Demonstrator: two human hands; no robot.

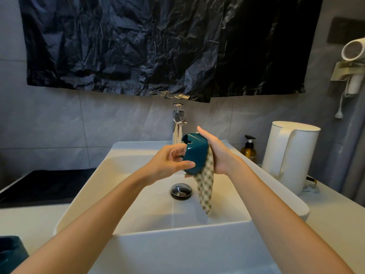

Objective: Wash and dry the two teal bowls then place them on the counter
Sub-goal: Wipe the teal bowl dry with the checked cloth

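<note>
Over a white sink [138, 232], a person holds a teal bowl [195, 155] tipped on its side, just in front of the tap [177, 125]. The left hand [169, 163] grips its rim, with the thumb across the outside. The right hand [217, 153], fingers straight, presses a checked cloth [206, 186] flat against the bowl; its thumb is hidden. The cloth hangs down into the sink. What seems to be a second teal bowl [9, 252] sits on the counter [39, 218] at far left.
</note>
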